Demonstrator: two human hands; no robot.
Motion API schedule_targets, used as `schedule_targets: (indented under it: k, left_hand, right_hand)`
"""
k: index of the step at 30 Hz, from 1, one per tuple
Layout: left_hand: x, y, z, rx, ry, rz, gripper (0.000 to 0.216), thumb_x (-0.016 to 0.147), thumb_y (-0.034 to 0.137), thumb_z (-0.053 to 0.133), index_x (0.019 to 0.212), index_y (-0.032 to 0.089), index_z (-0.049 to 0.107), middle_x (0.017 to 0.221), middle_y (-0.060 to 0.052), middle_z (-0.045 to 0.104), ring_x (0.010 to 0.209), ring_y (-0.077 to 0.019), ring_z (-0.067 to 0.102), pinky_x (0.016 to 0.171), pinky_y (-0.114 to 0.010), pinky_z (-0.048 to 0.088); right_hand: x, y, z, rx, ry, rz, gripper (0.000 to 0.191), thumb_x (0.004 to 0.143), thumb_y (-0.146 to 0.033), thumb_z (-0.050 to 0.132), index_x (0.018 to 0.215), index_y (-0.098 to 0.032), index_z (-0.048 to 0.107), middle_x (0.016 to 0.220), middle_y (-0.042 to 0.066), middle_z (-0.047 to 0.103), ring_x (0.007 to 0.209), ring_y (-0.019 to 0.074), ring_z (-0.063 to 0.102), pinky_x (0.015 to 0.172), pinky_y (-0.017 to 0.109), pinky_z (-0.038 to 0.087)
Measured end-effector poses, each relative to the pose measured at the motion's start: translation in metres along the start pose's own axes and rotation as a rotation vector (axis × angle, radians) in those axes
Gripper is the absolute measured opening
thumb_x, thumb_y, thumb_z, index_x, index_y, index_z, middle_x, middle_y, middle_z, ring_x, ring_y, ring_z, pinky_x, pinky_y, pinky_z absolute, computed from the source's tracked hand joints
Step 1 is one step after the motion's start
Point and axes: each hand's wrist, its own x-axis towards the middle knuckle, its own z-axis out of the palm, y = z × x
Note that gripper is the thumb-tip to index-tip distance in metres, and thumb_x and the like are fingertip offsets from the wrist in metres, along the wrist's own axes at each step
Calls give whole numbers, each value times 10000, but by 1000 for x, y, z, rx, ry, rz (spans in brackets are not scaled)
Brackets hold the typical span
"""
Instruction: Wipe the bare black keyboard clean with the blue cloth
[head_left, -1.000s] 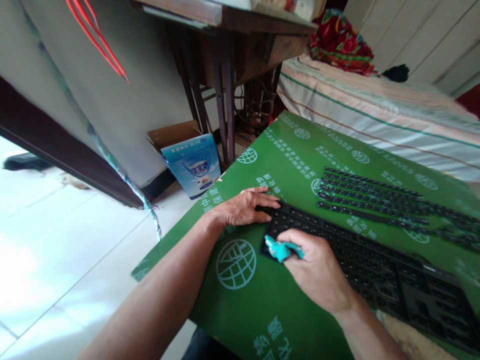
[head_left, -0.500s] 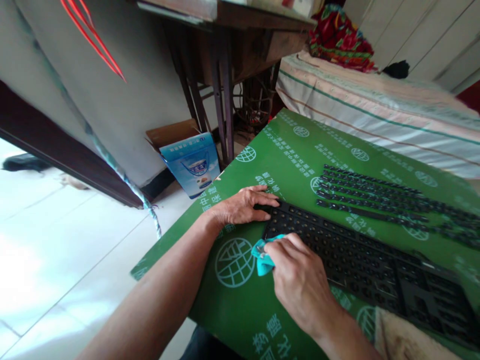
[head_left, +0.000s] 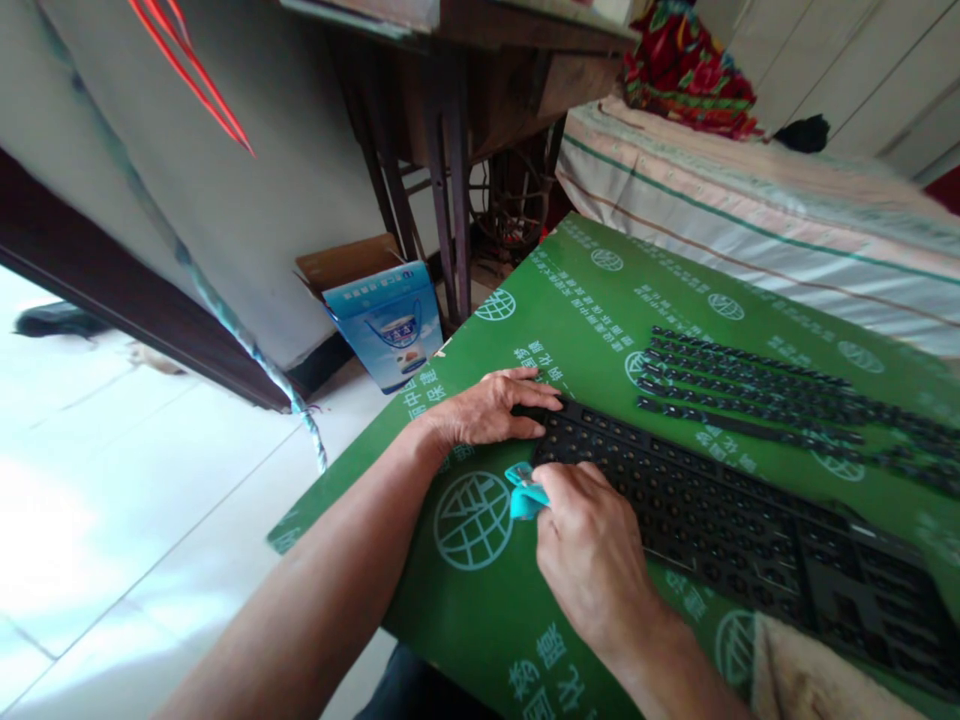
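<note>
A black keyboard (head_left: 705, 490) with its keycaps off lies slanted across the green board (head_left: 615, 300). My left hand (head_left: 491, 408) rests at the keyboard's far left corner, fingers stretched out and apart, touching its end. In my closed right hand (head_left: 589, 545) is a turquoise cloth (head_left: 527, 492), bunched at the thumb and forefinger over the keyboard's near left edge. That hand covers part of the lower key rows. Beyond the keyboard, several rows of loose black keycaps (head_left: 750, 390) are laid out in lines.
A beige cloth (head_left: 810, 680) lies at the near right, against the keyboard. A blue carton (head_left: 394, 330) stands on the floor past the board's left edge. Behind are a dark wooden stand (head_left: 450, 200) and a bed (head_left: 712, 180) with a striped sheet.
My right hand, with the turquoise cloth, has shifted slightly up and left along the keyboard's edge. My left hand stays at the corner. The whole view has moved a little.
</note>
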Motion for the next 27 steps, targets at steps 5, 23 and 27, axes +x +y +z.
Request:
schedule_targets:
  k: [5, 23, 27]
  left_hand:
    - [0, 1, 0, 1, -8, -24, 395, 794, 288, 641, 1182, 225, 611, 1343, -38, 558, 1385, -214, 304, 1159, -408, 200]
    - [1, -6, 0, -49, 29, 15, 372, 799, 317, 635, 1171, 306, 619, 1320, 15, 578, 1347, -192, 370, 1159, -399, 184]
    - [1, -3, 0, -62, 25, -22, 388, 795, 322, 638, 1179, 274, 615, 1349, -3, 554, 1364, -195, 340, 1157, -398, 177]
  right_hand:
    - [2, -12, 4, -125, 5, -73, 226, 755, 28, 513, 738, -192, 562, 711, 50, 624, 719, 209, 514, 657, 313, 398]
    - [9, 28, -13, 637, 209, 25, 164, 763, -75, 540, 826, -184, 645, 740, -3, 662, 657, 119, 592, 606, 224, 475]
    - [-1, 48, -36, 561, 269, 285, 92, 792, -194, 579, 822, -188, 666, 622, -35, 620, 528, 105, 551, 496, 211, 451]
